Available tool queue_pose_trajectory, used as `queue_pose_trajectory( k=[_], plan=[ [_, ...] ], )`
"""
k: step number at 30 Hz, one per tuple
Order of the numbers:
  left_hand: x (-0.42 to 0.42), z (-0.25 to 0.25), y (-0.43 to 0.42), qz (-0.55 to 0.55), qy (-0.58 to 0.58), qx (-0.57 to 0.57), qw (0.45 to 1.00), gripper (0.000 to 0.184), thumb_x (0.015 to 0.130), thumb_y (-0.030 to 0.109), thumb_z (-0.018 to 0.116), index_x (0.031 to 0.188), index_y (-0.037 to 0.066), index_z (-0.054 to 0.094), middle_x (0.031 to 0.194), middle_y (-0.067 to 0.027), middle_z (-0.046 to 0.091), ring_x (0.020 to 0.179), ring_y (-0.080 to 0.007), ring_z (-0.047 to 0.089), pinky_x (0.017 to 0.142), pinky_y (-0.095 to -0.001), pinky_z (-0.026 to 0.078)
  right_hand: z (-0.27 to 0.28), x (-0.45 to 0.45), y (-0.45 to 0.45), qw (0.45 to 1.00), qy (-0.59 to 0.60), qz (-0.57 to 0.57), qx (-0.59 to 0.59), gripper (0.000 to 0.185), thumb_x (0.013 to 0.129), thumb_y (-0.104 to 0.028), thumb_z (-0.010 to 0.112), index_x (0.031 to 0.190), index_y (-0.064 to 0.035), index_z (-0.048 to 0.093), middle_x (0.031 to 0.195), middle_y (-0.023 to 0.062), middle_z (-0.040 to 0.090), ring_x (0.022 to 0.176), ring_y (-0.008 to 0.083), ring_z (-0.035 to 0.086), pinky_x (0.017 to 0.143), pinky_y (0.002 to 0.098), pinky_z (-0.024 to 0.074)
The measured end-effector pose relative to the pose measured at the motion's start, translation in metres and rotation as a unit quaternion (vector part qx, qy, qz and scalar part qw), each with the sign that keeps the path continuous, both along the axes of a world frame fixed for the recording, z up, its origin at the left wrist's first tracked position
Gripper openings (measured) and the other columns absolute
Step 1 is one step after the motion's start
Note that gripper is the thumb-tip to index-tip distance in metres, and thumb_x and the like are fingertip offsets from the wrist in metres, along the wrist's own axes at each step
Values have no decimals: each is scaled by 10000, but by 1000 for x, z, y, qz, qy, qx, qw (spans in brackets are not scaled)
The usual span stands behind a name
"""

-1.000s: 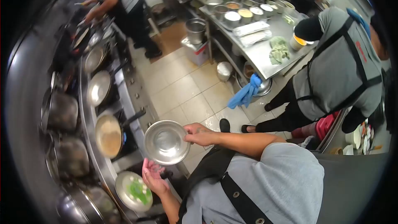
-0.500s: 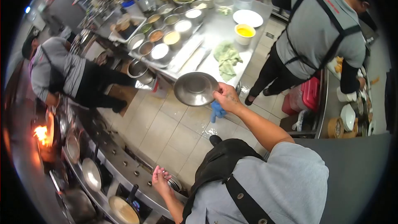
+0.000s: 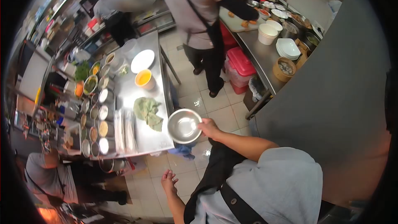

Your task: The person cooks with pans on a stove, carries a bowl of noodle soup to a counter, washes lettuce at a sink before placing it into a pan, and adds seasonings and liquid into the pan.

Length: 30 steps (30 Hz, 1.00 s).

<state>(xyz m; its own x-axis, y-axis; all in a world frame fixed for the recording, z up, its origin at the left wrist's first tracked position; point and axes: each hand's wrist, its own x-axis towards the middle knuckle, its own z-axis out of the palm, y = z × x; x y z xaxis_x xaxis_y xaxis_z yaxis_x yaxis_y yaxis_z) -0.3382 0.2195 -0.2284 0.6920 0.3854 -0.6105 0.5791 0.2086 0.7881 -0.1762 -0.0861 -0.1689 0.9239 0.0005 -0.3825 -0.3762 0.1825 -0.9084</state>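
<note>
My right hand [image 3: 209, 128] grips the rim of a shallow metal bowl [image 3: 183, 125], its shiny inside turned up toward me. The bowl is held in the air just off the front right edge of the steel table [image 3: 159, 141]. On that table, closest to the bowl, lies a crumpled green cloth [image 3: 148, 113]. My left hand [image 3: 169, 181] hangs low over the tiled floor, fingers loosely curled and apart, with nothing in it. Behind the cloth stands a white tub of yellow liquid [image 3: 144, 79], and beyond it a white plate [image 3: 142, 61].
Metal ingredient containers [image 3: 105, 128] line the table's left side. A person [image 3: 197, 20] works at the right counter [image 3: 248, 41], above a red-lidded bin [image 3: 241, 61]. Another person [image 3: 54, 178] is at lower left, near a flame [image 3: 49, 214]. A grey panel [image 3: 319, 112] stands right.
My view has swung right, bringing the right counter and grey panel in and the stove mostly out. The bowl stays in my right hand, now tilted more toward me.
</note>
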Motion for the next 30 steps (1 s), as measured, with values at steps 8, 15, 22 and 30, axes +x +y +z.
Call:
queue_pose_trajectory(
  k=[8,15,22,30],
  plan=[
    [102,-68,-46,-94,51,78,991,753,742,19,707,1382,68,312,1407,-136,406,1094,-304,551,745,-440,486,57,145,-190,881,-223,-416,-18,94,792,-107,534,854,-43,565,743,34,580,582,109,547,458,258,438],
    [190,-82,-77,-31,179,95,979,470,761,71,700,1192,45,516,1082,-113,618,925,-260,612,716,-406,500,206,315,-477,737,-321,-589,-85,159,828,-148,563,901,-8,546,746,86,601,565,164,594,470,244,449],
    [273,-65,-84,-81,202,115,969,397,771,108,692,1133,43,544,1027,-107,626,886,-249,614,706,-394,500,221,441,-691,812,-198,-546,-52,179,847,-209,556,943,-59,570,785,82,657,644,160,629,526,278,491],
    [311,-55,-96,-104,203,131,965,322,783,150,681,1066,40,576,964,-100,634,842,-235,617,694,-380,500,138,555,-737,866,-87,-491,32,201,831,-198,510,855,-11,579,675,96,612,539,180,586,464,302,500]
  ],
)
